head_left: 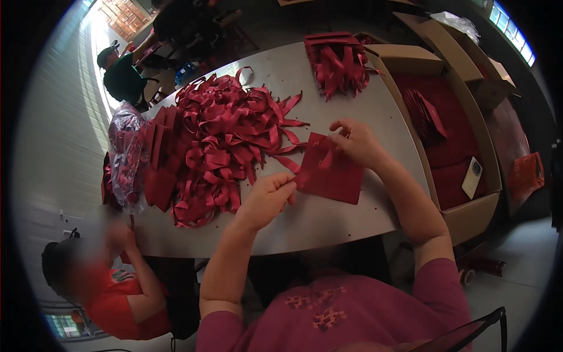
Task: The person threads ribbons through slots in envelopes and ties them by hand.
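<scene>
A flat dark red square piece (334, 183) lies on the table in front of me, its surface crossed by a red ribbon (324, 161). My left hand (267, 199) is closed in a pinch at the square's left edge, with a ribbon end at its fingertips. My right hand (356, 142) is over the top right corner, thumb and fingers bent together where the ribbon runs up to them. Its fingertips partly hide what they grip. Just left of the square, a large tangled heap of red ribbons (226, 126) spreads over the table.
Beyond sits a stack of red pieces with ribbons (337, 61). An open cardboard box (469, 217) on the right holds red pieces and a phone (472, 177). Plastic-wrapped items (127, 146) stand at the left. A person in red (126, 299) sits front left; another (123, 79) sits farther back.
</scene>
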`<action>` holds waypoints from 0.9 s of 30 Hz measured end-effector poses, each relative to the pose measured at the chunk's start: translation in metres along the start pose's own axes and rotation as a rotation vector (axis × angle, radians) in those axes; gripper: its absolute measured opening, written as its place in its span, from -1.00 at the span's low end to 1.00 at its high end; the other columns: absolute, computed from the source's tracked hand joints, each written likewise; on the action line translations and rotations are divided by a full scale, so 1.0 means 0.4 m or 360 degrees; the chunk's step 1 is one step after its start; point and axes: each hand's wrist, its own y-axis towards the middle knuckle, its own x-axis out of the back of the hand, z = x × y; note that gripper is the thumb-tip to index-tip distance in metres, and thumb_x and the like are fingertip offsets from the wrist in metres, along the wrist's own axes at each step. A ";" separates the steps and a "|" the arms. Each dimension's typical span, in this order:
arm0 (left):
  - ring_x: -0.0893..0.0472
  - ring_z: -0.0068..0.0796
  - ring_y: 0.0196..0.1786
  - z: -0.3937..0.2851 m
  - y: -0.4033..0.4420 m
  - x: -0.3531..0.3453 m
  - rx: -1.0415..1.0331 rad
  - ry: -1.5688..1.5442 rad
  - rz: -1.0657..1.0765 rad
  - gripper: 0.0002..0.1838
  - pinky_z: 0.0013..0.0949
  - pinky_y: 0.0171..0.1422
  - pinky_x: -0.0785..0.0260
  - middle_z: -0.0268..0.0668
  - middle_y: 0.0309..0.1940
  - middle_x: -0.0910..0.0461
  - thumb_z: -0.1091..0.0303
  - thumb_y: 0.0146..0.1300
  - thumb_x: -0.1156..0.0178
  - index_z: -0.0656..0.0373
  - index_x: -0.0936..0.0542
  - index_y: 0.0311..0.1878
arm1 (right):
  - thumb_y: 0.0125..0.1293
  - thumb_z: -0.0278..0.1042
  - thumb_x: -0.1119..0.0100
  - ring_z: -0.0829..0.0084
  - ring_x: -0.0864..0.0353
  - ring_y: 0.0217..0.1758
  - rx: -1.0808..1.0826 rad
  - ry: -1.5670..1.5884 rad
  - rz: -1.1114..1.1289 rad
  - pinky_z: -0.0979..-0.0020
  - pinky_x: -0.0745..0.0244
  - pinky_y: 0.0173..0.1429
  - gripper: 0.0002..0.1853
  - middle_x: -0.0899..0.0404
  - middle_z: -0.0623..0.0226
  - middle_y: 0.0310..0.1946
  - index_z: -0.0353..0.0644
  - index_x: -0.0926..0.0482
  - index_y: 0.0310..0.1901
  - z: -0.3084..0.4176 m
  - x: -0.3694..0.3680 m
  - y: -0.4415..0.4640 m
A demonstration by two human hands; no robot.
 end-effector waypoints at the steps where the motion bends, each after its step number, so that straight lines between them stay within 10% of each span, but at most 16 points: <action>1: -0.49 -0.70 -0.47 -0.017 0.020 0.006 0.0003 -0.0003 0.0003 -0.83 -0.55 -0.37 -0.32 -0.44 -0.48 -0.58 0.36 0.40 -0.08 0.22 -0.62 -0.21 | 0.32 -0.50 -0.17 0.49 -0.66 -0.17 0.0386 -0.0674 -0.0323 0.47 -0.57 -0.03 -0.60 -0.65 0.24 -0.12 -0.27 -0.42 0.18 0.000 -0.002 -0.003; 4: -0.43 -0.74 -0.56 -0.081 0.086 0.002 -0.0145 0.0256 0.0158 -0.79 -0.59 -0.48 -0.25 -0.44 -0.55 -0.54 0.34 0.36 -0.10 0.27 -0.62 -0.29 | 0.32 -0.51 -0.18 0.51 -0.65 -0.24 0.1354 -0.0295 -0.0180 0.49 -0.55 -0.08 -0.67 -0.67 0.31 -0.25 -0.33 -0.48 0.11 0.051 -0.033 -0.028; 10: -0.53 -0.66 -0.53 -0.165 0.137 0.020 -0.0229 0.0370 0.0080 -0.81 -0.56 -0.44 -0.34 -0.40 -0.57 -0.56 0.37 0.32 -0.16 0.31 -0.62 -0.32 | 0.28 -0.63 -0.18 0.51 -0.67 -0.23 0.0435 0.0383 0.0454 0.45 -0.61 -0.06 -0.71 -0.64 0.27 -0.23 -0.32 -0.52 0.05 0.038 -0.026 -0.043; 17: -0.48 -0.66 -0.51 -0.138 0.118 0.044 -0.0331 0.0512 -0.0039 -0.81 -0.50 -0.41 -0.34 -0.40 -0.56 -0.53 0.38 0.31 -0.14 0.33 -0.61 -0.31 | 0.28 -0.66 -0.18 0.50 -0.68 -0.18 0.0380 0.0272 0.0516 0.44 -0.63 -0.06 -0.71 -0.63 0.27 -0.20 -0.29 -0.50 0.03 0.042 -0.016 -0.043; 19: -0.45 -0.67 -0.51 -0.131 0.139 0.017 -0.0351 0.0389 -0.0011 -0.80 -0.50 -0.40 -0.33 -0.41 -0.54 -0.52 0.38 0.33 -0.11 0.33 -0.61 -0.30 | 0.27 -0.67 -0.18 0.53 -0.65 -0.15 0.0852 0.0200 0.0245 0.47 -0.62 -0.07 -0.67 -0.61 0.29 -0.16 -0.27 -0.46 0.06 0.052 -0.045 -0.050; 27: -0.41 -0.69 -0.52 -0.120 0.187 -0.034 -0.0179 0.0043 -0.0006 -0.79 -0.48 -0.42 -0.30 -0.44 -0.53 -0.47 0.36 0.35 -0.09 0.31 -0.59 -0.30 | 0.26 -0.64 -0.16 0.61 -0.62 -0.18 0.0406 0.0340 0.0194 0.53 -0.57 -0.14 -0.73 -0.61 0.34 -0.20 -0.27 -0.45 -0.01 0.035 -0.046 -0.045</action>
